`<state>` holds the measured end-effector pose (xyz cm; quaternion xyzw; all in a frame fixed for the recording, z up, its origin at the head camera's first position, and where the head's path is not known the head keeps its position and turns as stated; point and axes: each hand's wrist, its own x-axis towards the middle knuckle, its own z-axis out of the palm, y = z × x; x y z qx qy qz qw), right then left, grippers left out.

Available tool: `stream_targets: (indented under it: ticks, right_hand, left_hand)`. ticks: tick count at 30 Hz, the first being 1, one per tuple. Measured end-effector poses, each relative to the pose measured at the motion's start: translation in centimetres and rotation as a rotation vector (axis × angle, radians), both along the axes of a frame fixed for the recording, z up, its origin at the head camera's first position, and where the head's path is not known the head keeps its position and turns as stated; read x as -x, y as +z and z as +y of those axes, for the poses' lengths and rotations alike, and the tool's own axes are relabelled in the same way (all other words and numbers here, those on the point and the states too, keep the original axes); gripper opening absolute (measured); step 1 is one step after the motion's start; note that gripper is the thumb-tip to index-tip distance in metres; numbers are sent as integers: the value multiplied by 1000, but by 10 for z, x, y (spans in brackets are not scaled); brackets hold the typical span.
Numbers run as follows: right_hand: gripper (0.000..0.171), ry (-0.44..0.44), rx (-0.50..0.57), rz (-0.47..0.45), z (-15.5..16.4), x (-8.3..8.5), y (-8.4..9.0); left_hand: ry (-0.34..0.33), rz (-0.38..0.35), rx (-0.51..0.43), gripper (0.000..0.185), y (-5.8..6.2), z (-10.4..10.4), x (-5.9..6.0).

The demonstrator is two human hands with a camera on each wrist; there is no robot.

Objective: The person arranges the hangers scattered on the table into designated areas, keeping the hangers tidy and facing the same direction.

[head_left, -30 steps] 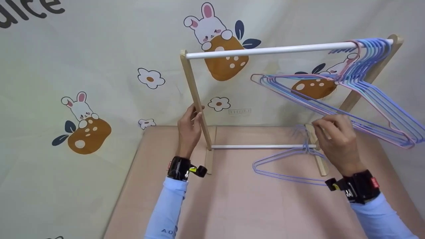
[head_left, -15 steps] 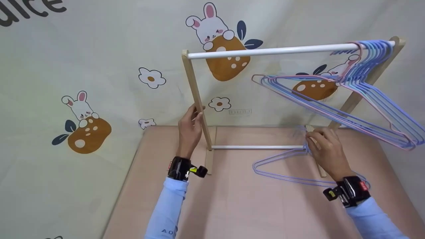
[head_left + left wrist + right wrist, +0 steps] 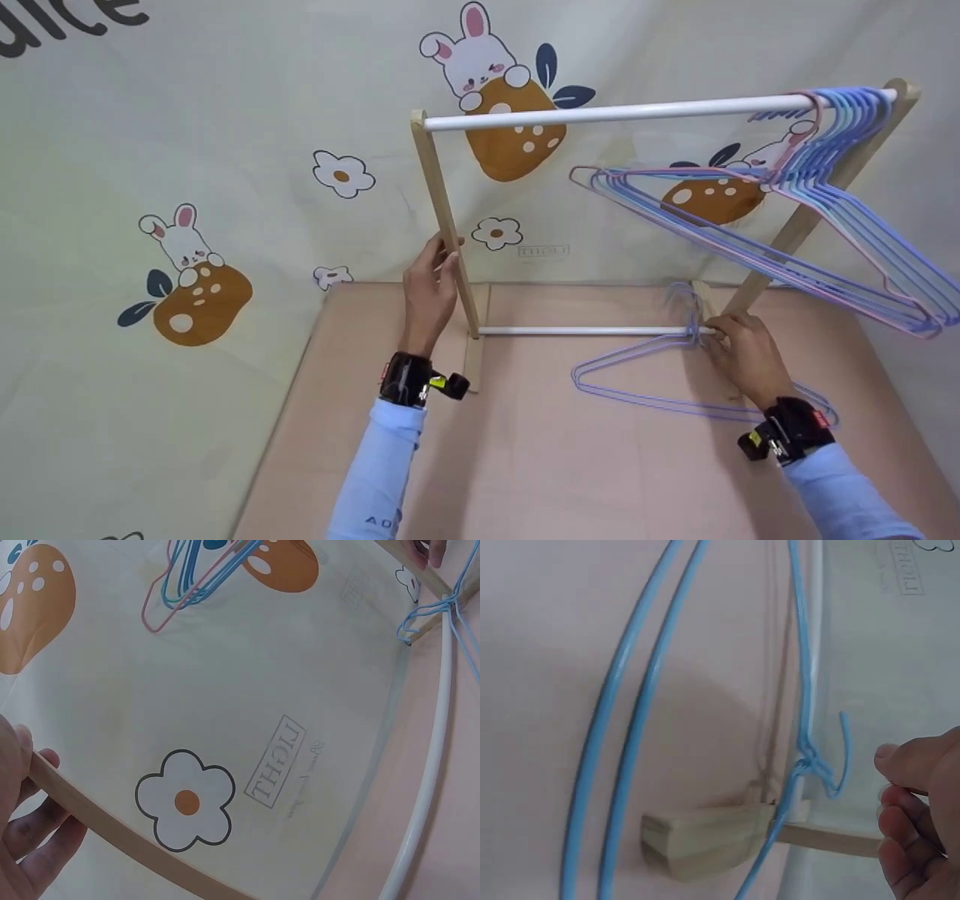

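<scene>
A clothes rack with wooden posts and a white top rod [image 3: 600,114] stands before me. My left hand [image 3: 431,289] grips its left post [image 3: 442,195], thumb in front and fingers behind in the left wrist view. Low on the right post [image 3: 787,240], beside the lower rod [image 3: 577,331], my right hand [image 3: 746,356] holds on with curled fingers. Two blue wire hangers [image 3: 637,402] lean at the lower rod's right end, hooks upward, close by those fingers. Several pink and blue hangers [image 3: 874,240] hang bunched at the top rod's right end.
The rack's flat wooden feet, such as the left foot [image 3: 472,375], rest on a pinkish tabletop [image 3: 585,472]. Behind it hangs a pale backdrop [image 3: 262,135] printed with rabbits and flowers. Bunched hangers jut out above the right forearm.
My right hand has come down and left from beside the hanging hangers, past the lower hangers' hooks, to the right post's base. The left hand keeps its grip.
</scene>
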<state>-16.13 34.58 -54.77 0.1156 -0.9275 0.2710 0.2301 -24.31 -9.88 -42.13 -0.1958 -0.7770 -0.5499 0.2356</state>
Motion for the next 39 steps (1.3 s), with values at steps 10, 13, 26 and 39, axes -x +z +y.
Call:
stream_targets:
  ticks: [10, 13, 26, 39]
  right_hand:
    - [25, -34, 22, -27, 10, 0, -21]
    - [25, -41, 26, -50, 12, -1, -25]
    - [23, -141, 3, -88, 11, -5, -36]
    - [10, -198, -44, -16, 15, -6, -46]
  left_hand:
    - [-2, -12, 7, 35, -20, -6, 14]
    - [-2, -4, 15, 34, -20, -6, 14]
    - [29, 28, 52, 32, -19, -7, 15]
    - [9, -3, 18, 35, -14, -5, 11]
